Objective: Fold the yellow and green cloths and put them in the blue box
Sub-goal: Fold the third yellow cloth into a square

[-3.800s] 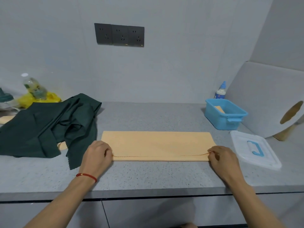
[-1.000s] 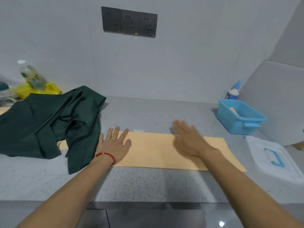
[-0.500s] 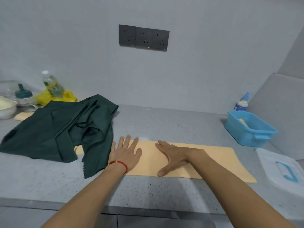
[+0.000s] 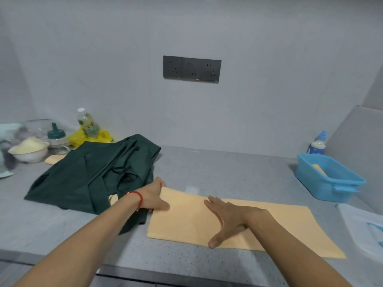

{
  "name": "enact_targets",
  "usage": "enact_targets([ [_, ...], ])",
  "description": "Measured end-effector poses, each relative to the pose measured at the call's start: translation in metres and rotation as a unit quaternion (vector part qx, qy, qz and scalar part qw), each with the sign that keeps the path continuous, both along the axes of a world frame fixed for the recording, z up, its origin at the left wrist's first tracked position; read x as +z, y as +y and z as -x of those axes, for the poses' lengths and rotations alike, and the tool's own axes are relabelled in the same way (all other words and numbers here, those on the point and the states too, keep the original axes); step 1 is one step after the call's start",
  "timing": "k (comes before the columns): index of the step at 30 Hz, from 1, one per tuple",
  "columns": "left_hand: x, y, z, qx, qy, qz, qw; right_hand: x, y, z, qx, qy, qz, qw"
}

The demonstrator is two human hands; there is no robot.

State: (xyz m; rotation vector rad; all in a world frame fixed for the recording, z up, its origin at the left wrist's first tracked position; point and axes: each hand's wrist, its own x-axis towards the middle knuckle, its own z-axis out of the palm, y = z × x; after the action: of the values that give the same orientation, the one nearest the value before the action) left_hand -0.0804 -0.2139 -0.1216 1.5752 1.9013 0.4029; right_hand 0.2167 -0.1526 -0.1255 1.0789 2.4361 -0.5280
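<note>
- Pinching the left end of the yellow cloth, the left hand grips that edge, which is raised a little off the counter.
- The right hand lies open and flat on the yellow cloth near its middle, palm down, fingers spread and pointing left.
- The yellow cloth is a long folded strip lying across the near part of the counter, its right end reaching toward the clear lid.
- The green cloth sits in a loose, crumpled heap to the left, just beside the yellow cloth; a corner of it lies under the left wrist.
- The blue box stands open at the right rear of the counter, well apart from both cloths, with something pale yellow inside it.
- A small bottle with a blue cap stands behind the box against the wall.
- At the far left are a white bowl, a jar with a green lid, a plastic bottle and a yellow bag.
- A red string bracelet circles the left wrist.
</note>
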Motion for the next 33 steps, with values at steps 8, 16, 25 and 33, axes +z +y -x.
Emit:
enact_targets([
  [8,0.046,-0.020,-0.006,0.071,-0.191,-0.080,0.976,-0.004,-0.007,0.029,0.003,0.022,0.013,1.000],
  [16,0.102,0.013,-0.113,0.034,-0.148,-0.145,0.978,-0.009,-0.017,-0.013,-0.241,0.503,0.078,0.826],
  [25,0.043,0.006,-0.209,-0.011,-0.106,-0.189,0.976,-0.015,-0.035,-0.070,-0.451,0.463,0.164,0.745],
  [33,-0.019,0.000,-0.177,-0.224,0.200,-0.199,0.933,-0.015,-0.042,-0.072,-0.410,0.431,0.053,0.802],
])
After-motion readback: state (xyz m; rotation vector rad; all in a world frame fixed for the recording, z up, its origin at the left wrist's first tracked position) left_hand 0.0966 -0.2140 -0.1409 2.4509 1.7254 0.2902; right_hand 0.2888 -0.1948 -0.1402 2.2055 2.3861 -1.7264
